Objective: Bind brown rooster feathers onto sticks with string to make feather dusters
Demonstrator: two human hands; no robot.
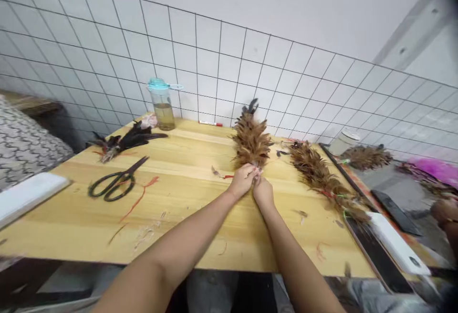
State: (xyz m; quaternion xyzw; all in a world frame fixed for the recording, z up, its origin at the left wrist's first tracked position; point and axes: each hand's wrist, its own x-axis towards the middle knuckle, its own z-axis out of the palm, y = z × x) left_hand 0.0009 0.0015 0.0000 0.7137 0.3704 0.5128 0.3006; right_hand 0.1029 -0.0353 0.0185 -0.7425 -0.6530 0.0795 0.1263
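Rough and fluffy all over the feather bundle (251, 139). Smooth wood for the table top (191, 153). Clear, see-through plastic for the bottle (163, 110). Metal-bladed scissors (126, 176). Thin metal wire in the grid (221, 20).

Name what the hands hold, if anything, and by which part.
The left hand and right hand hold the middle brown feather bundle by its near end.

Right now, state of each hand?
Left hand: closed, holding the brown feather bundle at its near end.
Right hand: closed at that same end, beside the left; finger details unclear.
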